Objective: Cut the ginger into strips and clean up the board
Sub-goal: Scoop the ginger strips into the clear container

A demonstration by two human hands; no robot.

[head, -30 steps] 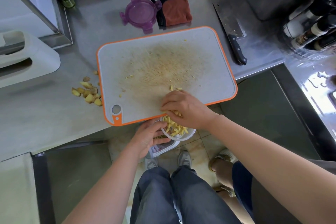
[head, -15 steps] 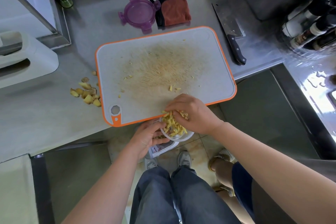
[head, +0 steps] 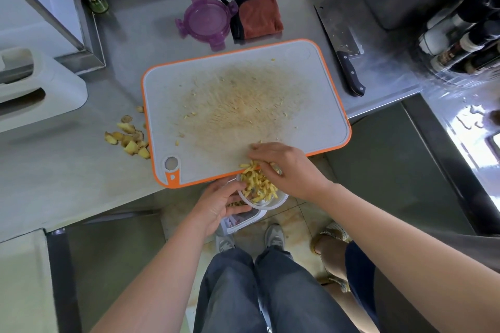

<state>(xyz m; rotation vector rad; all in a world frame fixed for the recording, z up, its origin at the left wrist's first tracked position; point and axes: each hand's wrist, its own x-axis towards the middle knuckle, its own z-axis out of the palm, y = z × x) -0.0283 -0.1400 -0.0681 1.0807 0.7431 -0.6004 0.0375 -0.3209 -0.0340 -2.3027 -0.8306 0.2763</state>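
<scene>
A grey cutting board with an orange rim [head: 349,132] lies on the steel counter, stained yellow-brown in its middle with a few ginger bits left on it. My left hand [head: 219,204] grips a clear round container [head: 273,203] just below the board's front edge. Yellow ginger strips [head: 257,184] fill the container. My right hand [head: 286,167] lies palm-down with curved fingers over the board's front edge, touching strips that spill into the container. Ginger peel scraps [head: 130,139] sit in a small heap on the counter left of the board.
A cleaver [head: 342,46] with a black handle lies right of the board. A purple lid [head: 205,20] and a folded rust-coloured cloth [head: 257,16] sit behind it. Bottles [head: 460,43] stand at the right, a white appliance [head: 35,89] at the left. Another person's sandalled feet [head: 331,240] stand nearby.
My right hand has dragged the last strips from the board's front part to the edge and over into the container. The left hand has kept the container in place.
</scene>
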